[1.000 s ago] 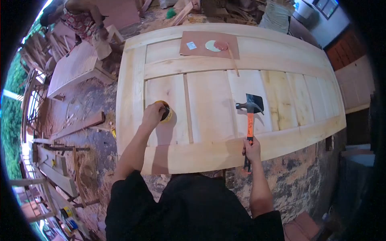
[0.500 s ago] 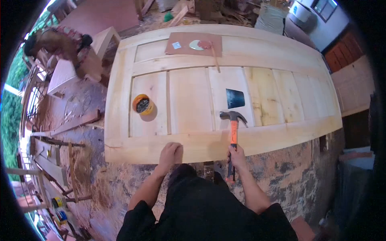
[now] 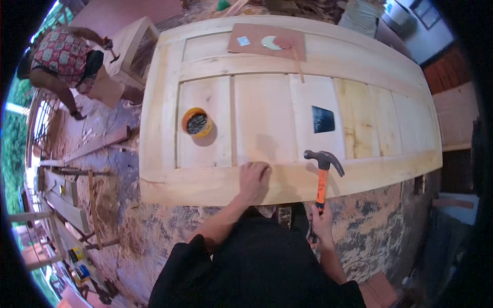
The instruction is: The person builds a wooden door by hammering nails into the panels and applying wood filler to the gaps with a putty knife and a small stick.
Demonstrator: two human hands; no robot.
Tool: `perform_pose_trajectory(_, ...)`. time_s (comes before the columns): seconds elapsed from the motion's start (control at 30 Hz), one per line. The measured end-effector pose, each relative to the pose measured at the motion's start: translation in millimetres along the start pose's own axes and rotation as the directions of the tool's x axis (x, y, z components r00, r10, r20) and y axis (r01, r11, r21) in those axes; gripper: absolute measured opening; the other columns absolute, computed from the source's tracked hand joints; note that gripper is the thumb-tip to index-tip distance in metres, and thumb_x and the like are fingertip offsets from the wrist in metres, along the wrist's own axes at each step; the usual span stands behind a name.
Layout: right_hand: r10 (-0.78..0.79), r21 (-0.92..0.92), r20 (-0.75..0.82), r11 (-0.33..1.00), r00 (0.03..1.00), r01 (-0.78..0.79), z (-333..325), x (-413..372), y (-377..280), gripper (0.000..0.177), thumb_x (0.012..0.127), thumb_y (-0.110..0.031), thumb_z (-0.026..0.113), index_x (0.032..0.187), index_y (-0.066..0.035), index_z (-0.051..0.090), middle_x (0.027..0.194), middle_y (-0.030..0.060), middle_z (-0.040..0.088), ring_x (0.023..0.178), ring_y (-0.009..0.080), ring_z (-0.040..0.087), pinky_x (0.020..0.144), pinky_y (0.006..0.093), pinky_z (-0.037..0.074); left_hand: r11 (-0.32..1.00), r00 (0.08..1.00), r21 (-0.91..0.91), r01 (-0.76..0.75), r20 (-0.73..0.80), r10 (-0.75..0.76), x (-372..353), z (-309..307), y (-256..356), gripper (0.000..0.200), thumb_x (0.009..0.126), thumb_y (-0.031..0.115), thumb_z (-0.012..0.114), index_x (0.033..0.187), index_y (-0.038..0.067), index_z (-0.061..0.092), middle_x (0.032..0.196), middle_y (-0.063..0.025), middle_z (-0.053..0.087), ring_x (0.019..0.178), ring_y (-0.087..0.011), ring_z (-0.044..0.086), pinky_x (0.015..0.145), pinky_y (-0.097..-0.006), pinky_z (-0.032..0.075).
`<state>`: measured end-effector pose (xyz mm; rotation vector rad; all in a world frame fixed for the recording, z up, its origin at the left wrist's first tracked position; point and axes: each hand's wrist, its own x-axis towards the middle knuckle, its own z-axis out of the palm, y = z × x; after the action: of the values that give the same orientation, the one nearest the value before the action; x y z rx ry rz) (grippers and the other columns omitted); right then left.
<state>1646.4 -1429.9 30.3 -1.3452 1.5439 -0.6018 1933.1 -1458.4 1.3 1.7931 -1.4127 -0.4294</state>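
My right hand (image 3: 322, 222) is wrapped round the black and orange handle of a claw hammer (image 3: 322, 182). The hammer's dark head is raised over the near rail of a pale wooden panelled door (image 3: 195, 187). On that same rail rests my left hand (image 3: 253, 180), fingers curled together; whatever they hold, if anything, is hidden. A dark trapezoid blade or plate (image 3: 323, 119) lies on a door panel beyond the hammer. Further left stands a yellow tub (image 3: 196, 122) filled with small dark nails.
At the door's far side lies a brown board (image 3: 246, 47) bearing a pale and reddish smear and a thin stick (image 3: 298, 64). On the left a person (image 3: 64, 59) bends down, holding a hammer (image 3: 114, 55). Wood pieces (image 3: 100, 149) lie on the dusty floor.
My left hand has moved right along the rail, towards the hammer. The camera view has shifted. The person on the left has turned, and a hammer now shows in their hand.
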Motion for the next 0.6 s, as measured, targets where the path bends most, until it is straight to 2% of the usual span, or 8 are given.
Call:
perform_pose_trajectory(0.03,-0.006,-0.073,0.005,0.997,1.0,0.006,1,1,-5,0.025,0.099,-0.013,0.061,0.121,-0.003,0.056,0.07,0.0014,0.057,0.058,0.0119,0.057,0.053,0.0302,0.047,1.0,1.0,0.005,-0.014,-0.021,0.014,3,2,5,0.011,0.089,0.013,0.068,0.098,0.008,0.069,0.1,-0.0087,0.069,0.096,-0.0305,0.059,0.087,-0.0431,0.043)
perform_pose_trajectory(0.07,0.072,-0.004,0.021,0.997,0.997,-0.072,2,-1,-11,0.02,0.098,-0.016,0.063,0.11,-0.001,0.056,0.069,0.0042,0.058,0.056,0.0141,0.057,0.053,0.0322,0.046,1.0,0.999,0.007,-0.028,-0.042,0.028,5,3,6,0.01,0.089,0.013,0.069,0.098,0.008,0.07,0.102,-0.0078,0.07,0.096,-0.0308,0.059,0.088,-0.0429,0.043)
perform_pose_trajectory(0.17,0.026,-0.166,0.062,0.986,0.998,-0.015,-2,-2,9,0.019,0.097,-0.017,0.064,0.102,-0.001,0.056,0.069,0.0059,0.057,0.054,0.0149,0.057,0.054,0.0348,0.047,0.999,0.998,0.045,-0.025,-0.06,0.028,5,10,-4,0.011,0.09,0.016,0.069,0.099,0.009,0.069,0.104,-0.0034,0.071,0.097,-0.0261,0.06,0.087,-0.0401,0.042)
perform_pose_trajectory(0.2,0.051,-0.208,0.057,0.977,0.997,-0.039,-1,-4,-4,0.019,0.097,-0.017,0.064,0.101,-0.001,0.056,0.067,0.0086,0.058,0.055,0.019,0.059,0.054,0.0383,0.048,0.999,0.999,0.046,-0.019,-0.048,0.021,7,9,-4,0.011,0.09,0.016,0.069,0.099,0.009,0.07,0.104,-0.0032,0.07,0.097,-0.0259,0.06,0.087,-0.0402,0.042)
perform_pose_trajectory(0.3,-0.118,-0.288,0.085,0.947,0.989,0.138,3,-5,-24,0.021,0.096,-0.018,0.066,0.101,-0.001,0.056,0.069,0.014,0.062,0.057,0.0288,0.065,0.055,0.042,0.05,0.999,1.0,0.044,-0.006,-0.004,0.006,7,6,-4,0.011,0.089,0.016,0.07,0.098,0.01,0.07,0.104,-0.0025,0.07,0.097,-0.0251,0.06,0.086,-0.0403,0.042)
perform_pose_trajectory(0.4,-0.132,-0.369,0.166,0.911,0.977,0.186,5,1,-45,0.025,0.095,-0.02,0.066,0.107,0.0,0.058,0.071,0.0198,0.065,0.063,0.0379,0.068,0.057,0.0449,0.051,0.999,1.0,0.049,0.011,0.023,-0.012,7,9,-10,0.012,0.089,0.017,0.071,0.098,0.01,0.071,0.105,-0.0023,0.071,0.098,-0.0253,0.06,0.087,-0.0404,0.042)
perform_pose_trajectory(0.5,-0.036,-0.386,0.194,0.916,0.98,0.11,15,3,-75,0.029,0.095,-0.02,0.066,0.114,0.0,0.059,0.073,0.0217,0.066,0.067,0.0405,0.068,0.058,0.0469,0.053,0.999,0.998,0.035,0.032,0.059,-0.034,5,10,-11,0.016,0.088,0.018,0.072,0.101,0.01,0.073,0.107,-0.0035,0.071,0.101,-0.0267,0.059,0.088,-0.0407,0.042)
perform_pose_trajectory(0.6,-0.135,-0.46,0.248,0.855,0.959,0.24,16,1,-76,0.032,0.096,-0.021,0.065,0.12,0.0,0.057,0.073,0.0224,0.066,0.069,0.0424,0.068,0.059,0.0494,0.054,0.998,1.0,0.061,0.014,0.027,-0.016,6,13,-14,0.015,0.089,0.019,0.072,0.102,0.011,0.073,0.104,-0.0001,0.07,0.099,-0.0241,0.059,0.086,-0.0406,0.042)
